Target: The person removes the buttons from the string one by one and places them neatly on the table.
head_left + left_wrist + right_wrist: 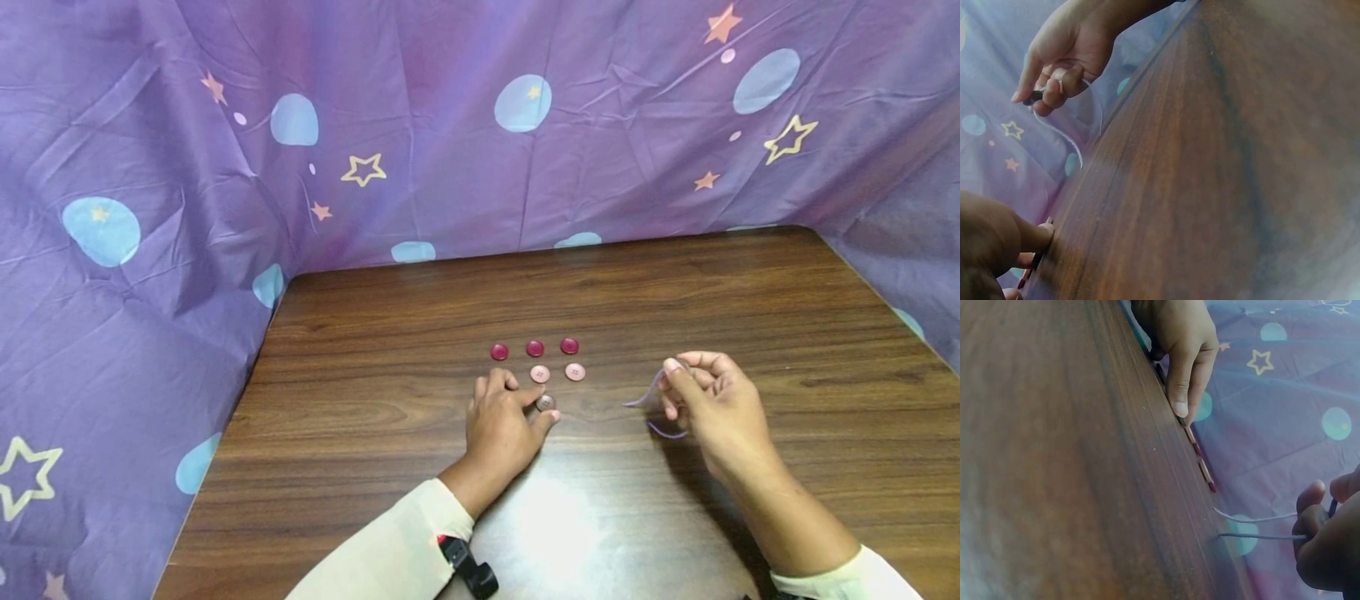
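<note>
My left hand (504,421) rests on the table with thumb and forefinger pinching a grey-brown button (546,403) by its edges. Just beyond it lie two pink buttons (539,374), and behind those a row of three dark red buttons (535,348). Off to the right and above the tabletop, my right hand (723,408) pinches a dark round button (1033,97) between thumb and fingers. A thin purple string (647,396) hangs from the same hand, its two ends dangling apart in the right wrist view. How the string meets that button is hidden by the fingers.
The brown wood-grain table (360,350) spreads around both hands, with a bright glare spot near its front. Behind and to the sides hangs a purple cloth (450,108) with stars and blue spots. A black strap (468,567) crosses the left sleeve.
</note>
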A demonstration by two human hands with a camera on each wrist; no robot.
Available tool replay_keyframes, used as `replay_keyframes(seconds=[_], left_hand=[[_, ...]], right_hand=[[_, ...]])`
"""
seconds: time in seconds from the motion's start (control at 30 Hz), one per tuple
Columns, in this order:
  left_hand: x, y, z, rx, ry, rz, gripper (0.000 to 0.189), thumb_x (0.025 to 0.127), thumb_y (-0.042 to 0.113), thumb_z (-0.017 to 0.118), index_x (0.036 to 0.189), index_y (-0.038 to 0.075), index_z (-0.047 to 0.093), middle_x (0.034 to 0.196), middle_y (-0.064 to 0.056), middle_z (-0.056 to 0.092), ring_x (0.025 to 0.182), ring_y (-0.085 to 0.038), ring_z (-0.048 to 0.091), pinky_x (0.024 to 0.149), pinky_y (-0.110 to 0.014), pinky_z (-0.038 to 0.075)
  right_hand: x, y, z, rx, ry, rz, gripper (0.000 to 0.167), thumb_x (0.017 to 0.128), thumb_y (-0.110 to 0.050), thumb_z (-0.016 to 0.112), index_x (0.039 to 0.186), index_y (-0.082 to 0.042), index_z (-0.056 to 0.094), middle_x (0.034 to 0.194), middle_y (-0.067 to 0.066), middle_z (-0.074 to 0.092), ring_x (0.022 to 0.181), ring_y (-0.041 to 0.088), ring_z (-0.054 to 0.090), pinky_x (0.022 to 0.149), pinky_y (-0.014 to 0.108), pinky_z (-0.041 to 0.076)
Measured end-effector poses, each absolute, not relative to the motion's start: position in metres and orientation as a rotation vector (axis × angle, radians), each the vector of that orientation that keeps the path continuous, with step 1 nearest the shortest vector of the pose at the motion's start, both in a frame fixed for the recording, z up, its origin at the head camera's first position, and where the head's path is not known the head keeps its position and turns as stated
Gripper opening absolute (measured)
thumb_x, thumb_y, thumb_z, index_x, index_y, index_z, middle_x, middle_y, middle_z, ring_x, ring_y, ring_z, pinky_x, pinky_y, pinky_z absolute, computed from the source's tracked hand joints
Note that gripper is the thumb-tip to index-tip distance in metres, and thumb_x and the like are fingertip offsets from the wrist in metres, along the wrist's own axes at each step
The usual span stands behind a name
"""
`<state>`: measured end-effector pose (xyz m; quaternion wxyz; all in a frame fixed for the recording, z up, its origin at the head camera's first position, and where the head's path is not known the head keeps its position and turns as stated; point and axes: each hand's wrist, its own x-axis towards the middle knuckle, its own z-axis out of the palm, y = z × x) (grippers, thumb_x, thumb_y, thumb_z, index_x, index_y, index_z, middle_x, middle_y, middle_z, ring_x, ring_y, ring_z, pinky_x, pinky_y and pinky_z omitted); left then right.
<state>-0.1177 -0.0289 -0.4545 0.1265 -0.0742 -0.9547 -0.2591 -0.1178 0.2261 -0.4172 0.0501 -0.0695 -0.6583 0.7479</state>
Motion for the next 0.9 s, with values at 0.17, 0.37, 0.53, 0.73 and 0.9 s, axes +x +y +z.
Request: replay_keyframes(seconds=[0.17, 0.37, 0.53, 0.73, 0.9], left_hand=[[-0.1180, -0.0295, -0.4560, -0.216, -2.783, -0.764, 0.042, 0.083, 0.044, 0.094, 0.121, 0.030, 0.086, 0.108, -0.001, 0.062, 0.098, -0.021, 0.054, 0.081, -0.036, 0.048], [-0.1176, -0.0313, -0.4573, -0.223, -2.750, -0.822, 0.045, 0.079, 0.040, 0.097, 0.121, 0.027, 0.086, 0.107, -0.003, 0.063, 0.097, -0.021, 0.055, 0.081, -0.037, 0.048], [-0.1176, -0.0330, -0.4573, -0.230, -2.748, -0.857, 0.047, 0.079, 0.039, 0.098, 0.122, 0.025, 0.086, 0.107, -0.003, 0.063, 0.097, -0.021, 0.054, 0.082, -0.036, 0.048], [-0.1167, -0.0343, -0.4550, -0.241, -2.732, -0.904, 0.048, 0.078, 0.036, 0.099, 0.121, 0.021, 0.086, 0.108, -0.004, 0.064, 0.098, -0.022, 0.054, 0.083, -0.039, 0.049], [-0.1166, -0.0349, -0.4544, -0.237, -2.730, -0.921, 0.049, 0.077, 0.033, 0.100, 0.122, 0.020, 0.086, 0.111, -0.004, 0.065, 0.100, -0.022, 0.055, 0.084, -0.038, 0.051]], right_hand=[[-0.1175, 0.2261, -0.4178, -0.229, -2.051, 2.186, 0.006, 0.106, -0.010, 0.071, 0.106, -0.015, 0.067, 0.076, -0.011, 0.070, 0.057, 0.004, 0.055, 0.050, 0.019, 0.047], [-0.1150, 0.2262, -0.4186, -0.199, -2.130, 2.070, 0.018, 0.103, -0.007, 0.075, 0.102, -0.025, 0.077, 0.079, -0.013, 0.065, 0.058, 0.001, 0.054, 0.050, 0.016, 0.046], [-0.1131, 0.2269, -0.4185, -0.198, -2.212, 1.970, 0.026, 0.099, -0.007, 0.080, 0.102, -0.033, 0.080, 0.079, -0.015, 0.066, 0.058, 0.000, 0.054, 0.049, 0.017, 0.045], [-0.1118, 0.2285, -0.4175, -0.157, -2.255, 1.937, 0.033, 0.098, -0.006, 0.080, 0.107, -0.038, 0.081, 0.078, -0.017, 0.077, 0.070, -0.003, 0.073, 0.049, 0.017, 0.046], [-0.1113, 0.2292, -0.4175, -0.122, -2.195, 2.038, 0.034, 0.098, -0.003, 0.080, 0.109, -0.035, 0.082, 0.079, -0.014, 0.081, 0.075, 0.000, 0.079, 0.052, 0.015, 0.048]])
